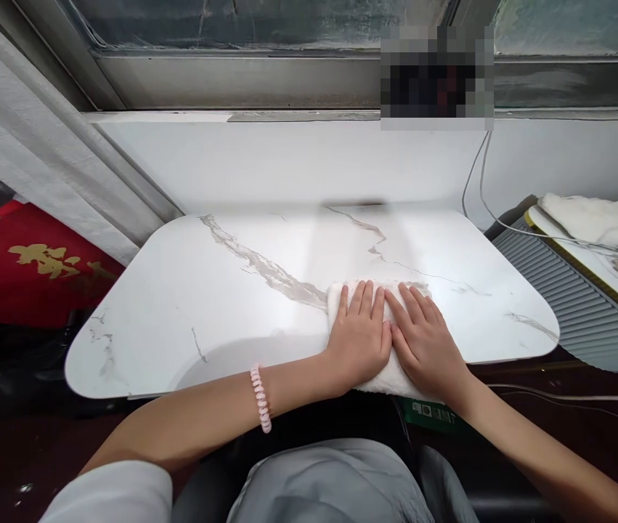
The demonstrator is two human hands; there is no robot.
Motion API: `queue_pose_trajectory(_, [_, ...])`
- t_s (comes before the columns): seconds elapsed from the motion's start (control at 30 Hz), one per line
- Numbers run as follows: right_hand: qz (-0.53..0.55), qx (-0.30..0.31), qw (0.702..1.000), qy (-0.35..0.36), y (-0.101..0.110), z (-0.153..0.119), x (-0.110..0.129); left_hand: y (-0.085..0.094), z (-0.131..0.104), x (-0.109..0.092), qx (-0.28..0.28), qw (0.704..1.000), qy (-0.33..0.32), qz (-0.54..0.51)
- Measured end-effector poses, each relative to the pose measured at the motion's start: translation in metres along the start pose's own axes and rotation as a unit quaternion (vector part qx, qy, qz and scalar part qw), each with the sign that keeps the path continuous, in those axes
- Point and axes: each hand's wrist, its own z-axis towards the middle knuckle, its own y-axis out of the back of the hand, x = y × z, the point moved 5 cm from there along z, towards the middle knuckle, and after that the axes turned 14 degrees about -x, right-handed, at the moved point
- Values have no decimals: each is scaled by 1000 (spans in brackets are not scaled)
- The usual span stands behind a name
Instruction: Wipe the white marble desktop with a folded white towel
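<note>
A white fluffy cloth [382, 381] lies flat at the front edge of a white marble-patterned table [265, 240], part of it hanging just past that edge. My left hand [360, 338] rests flat on the cloth, fingers stretched out and pointing away from me. Beside it, my right hand [423, 338] also presses flat on the cloth, with its fingers extended. The two thumbs touch or nearly touch in the middle. Much of the cloth is hidden under both hands. A pink coiled band [260, 399] circles my left wrist area.
Behind the table is a white wall [287, 156] below a window. A ribbed grey cabinet [570, 290] stands at right, with a white cloth on top. White cables [481, 178] run down the wall. At left are a curtain [41, 131] and a red bag [30, 276].
</note>
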Motion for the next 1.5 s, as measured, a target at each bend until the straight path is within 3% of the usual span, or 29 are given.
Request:
queue_pose_trajectory(0.1, [5, 7, 1000, -5, 2, -3, -4, -1, 1, -4, 17, 1000, -7, -9])
queue_pose_trajectory(0.23, [1, 40, 999, -15, -5, 14, -15, -6, 18, 2, 38, 999, -2, -17])
queue_pose_trajectory(0.47, [-23, 73, 996, -42, -44, 90, -55, -30, 99, 43, 48, 998, 21, -18])
queue_pose_trajectory(0.67, [-12, 76, 997, -19, -84, 156, -94, -52, 167, 74, 20, 998, 59, -7])
queue_pose_trajectory(0.93, [26, 50, 998, -25, -107, 200, -132, -72, 222, 87, 4, 998, 64, 3])
queue_pose_trajectory(1.23, [12, 50, 998, -41, -100, 202, -130, -74, 224, 86, -10, 998, 60, 8])
queue_pose_trajectory(1.5, [-27, 56, 997, -41, -76, 147, -118, -63, 179, 52, 6, 999, 52, 3])
